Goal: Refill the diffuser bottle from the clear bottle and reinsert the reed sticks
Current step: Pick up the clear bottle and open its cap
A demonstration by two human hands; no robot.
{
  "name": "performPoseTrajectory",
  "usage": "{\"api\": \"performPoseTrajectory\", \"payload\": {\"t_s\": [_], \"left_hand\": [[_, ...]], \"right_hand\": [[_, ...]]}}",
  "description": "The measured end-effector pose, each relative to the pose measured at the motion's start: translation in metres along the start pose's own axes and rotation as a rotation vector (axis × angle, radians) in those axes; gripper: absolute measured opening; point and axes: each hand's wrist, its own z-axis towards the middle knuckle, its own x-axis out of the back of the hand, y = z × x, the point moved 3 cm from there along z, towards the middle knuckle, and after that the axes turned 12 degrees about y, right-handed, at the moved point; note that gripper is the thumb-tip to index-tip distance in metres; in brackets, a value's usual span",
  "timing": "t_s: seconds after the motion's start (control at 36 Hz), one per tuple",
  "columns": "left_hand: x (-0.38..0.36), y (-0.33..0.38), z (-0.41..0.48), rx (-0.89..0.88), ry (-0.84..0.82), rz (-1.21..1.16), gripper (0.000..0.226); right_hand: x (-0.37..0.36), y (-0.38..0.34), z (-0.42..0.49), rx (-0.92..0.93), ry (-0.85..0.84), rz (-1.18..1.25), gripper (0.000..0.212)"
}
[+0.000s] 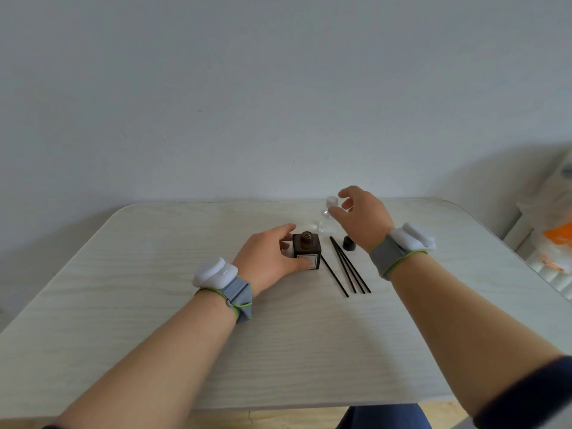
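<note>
My left hand clasps the uncapped diffuser bottle; my right hand, fingers spread, nears the capped clear bottle. Reed sticks lie out; pouring and reinsertion remain.

Light was soft, even daylight, moderately bright, no hard source I could place. Shadows were faint: a weak one under my left hand and thin ones beside the reed sticks on the table. The wall graded grey toward the corners. Small glare on the clear bottle washed out its edges. Wide-angle warp bent the table rim and stretched my forearms near the bottom. Centre was fairly sharp; the right edge clutter looked smeared and overexposed.
</note>
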Motion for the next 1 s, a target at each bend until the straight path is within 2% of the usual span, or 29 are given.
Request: {"api": "performPoseTrajectory", "payload": {"t_s": [0.17,0.33,0.5,0.67,0.81,1.0], "left_hand": [[0.003,-0.005,-0.003,0.027,-0.023,0.010,0.089],[0.008,-0.007,-0.007,0.057,0.000,-0.026,0.085],[0.018,0.001,-0.010,0.054,0.095,-0.059,0.060],[0.028,0.017,-0.008,-0.007,0.216,-0.068,0.041],[0.034,0.035,-0.006,-0.043,0.289,-0.045,0.041],[0.033,0.059,-0.007,-0.057,0.360,-0.082,0.054]], "right_hand": [[-0.006,-0.008,0.008,0.013,-0.004,-0.007,0.042],[-0.009,-0.009,0.010,0.035,-0.020,-0.045,0.025],[-0.005,-0.017,0.007,0.062,-0.023,-0.059,0.017],[0.017,-0.031,0.005,0.097,0.068,0.026,0.016],[0.041,-0.052,0.002,0.156,0.120,0.108,0.017],[0.060,-0.075,-0.013,0.186,0.084,0.214,0.018]]}}
